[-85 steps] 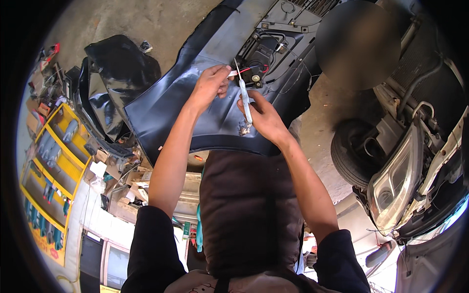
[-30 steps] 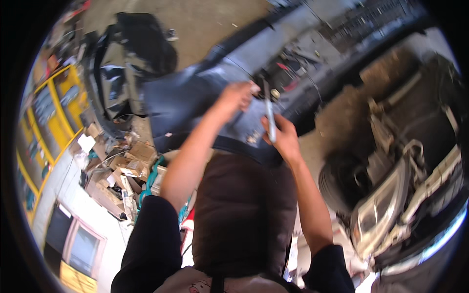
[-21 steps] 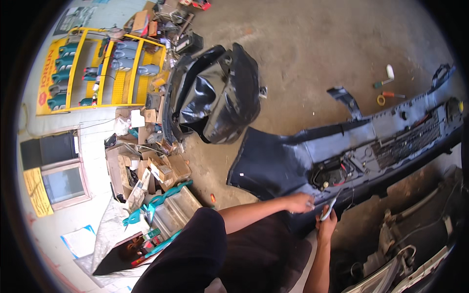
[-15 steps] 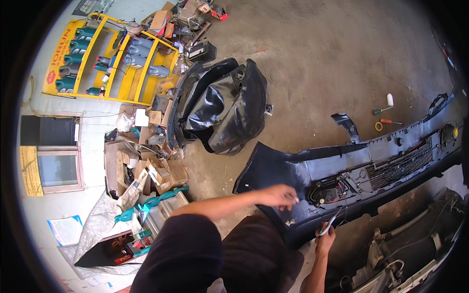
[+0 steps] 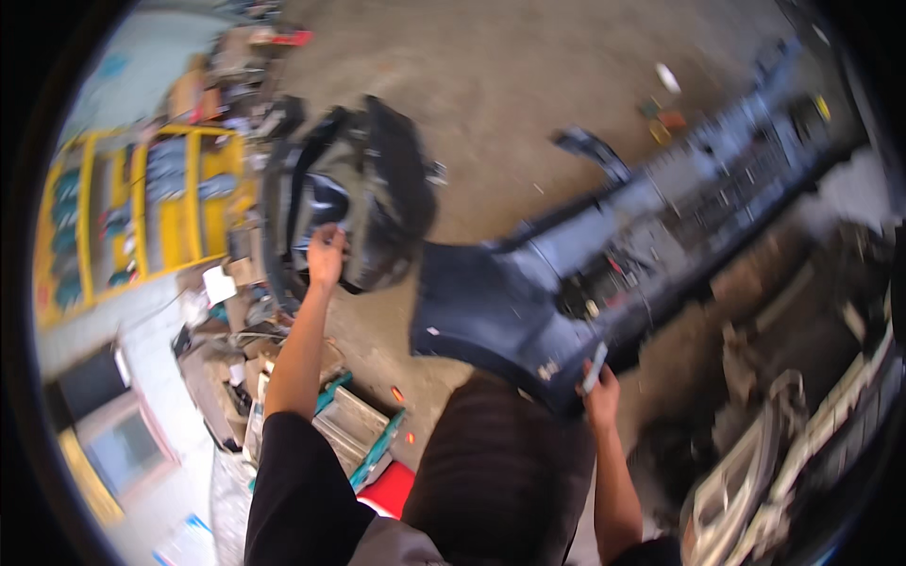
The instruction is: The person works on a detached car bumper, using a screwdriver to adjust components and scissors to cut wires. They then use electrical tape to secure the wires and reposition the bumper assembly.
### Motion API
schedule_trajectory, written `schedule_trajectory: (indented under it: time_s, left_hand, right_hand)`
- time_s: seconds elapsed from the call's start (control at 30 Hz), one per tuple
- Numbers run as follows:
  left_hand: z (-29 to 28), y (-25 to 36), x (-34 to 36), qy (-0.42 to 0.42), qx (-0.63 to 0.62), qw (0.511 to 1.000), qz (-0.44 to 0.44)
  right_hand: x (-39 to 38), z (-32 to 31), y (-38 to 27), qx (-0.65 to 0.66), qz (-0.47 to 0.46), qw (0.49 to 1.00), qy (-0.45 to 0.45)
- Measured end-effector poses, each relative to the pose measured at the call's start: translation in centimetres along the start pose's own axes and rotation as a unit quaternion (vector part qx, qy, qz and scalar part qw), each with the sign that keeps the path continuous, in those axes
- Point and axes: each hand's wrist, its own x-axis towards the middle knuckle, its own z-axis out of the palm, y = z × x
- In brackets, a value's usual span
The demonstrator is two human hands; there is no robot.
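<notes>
My left hand [image 5: 326,255] is stretched out to the left, over black, shiny plastic car parts [image 5: 392,179] stacked on the floor. Its fingers are curled together; motion blur hides what, if anything, they pinch. A slim, pale, stick-like object [image 5: 595,368] is gripped upright in my right hand [image 5: 601,396], beside the lower edge of a black car bumper [image 5: 481,302]. The bumper lies inner side up, running to the far right. Wires and a dark fitting [image 5: 590,297] sit in its recess.
Yellow shelving [image 5: 175,217] with bottles stands at the left wall, with cardboard boxes [image 5: 212,377] below it. A teal-edged tray [image 5: 354,424] sits by my left arm. Exposed car front parts [image 5: 755,462] are at the lower right. Small tools [image 5: 665,118] lie beyond the bumper.
My left hand has swung from above the bumper leftward to the stacked black parts. My right hand still holds the pale object. The whole view has turned and shifted.
</notes>
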Motion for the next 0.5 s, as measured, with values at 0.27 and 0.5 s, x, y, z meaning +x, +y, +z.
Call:
schedule_trajectory:
  time_s: [0.27, 0.5]
  left_hand:
    - [29.0, 9.4, -15.4, -0.376, 0.003, 0.904, 0.200]
    - [44.0, 7.9, -21.8, -0.434, -0.150, 0.864, -0.206]
  right_hand:
    - [-4.1, -2.3, 2.0, -0.152, 0.041, 0.984, 0.078]
    - [-6.2, -3.8, 1.8, -0.323, 0.069, 0.936, 0.122]
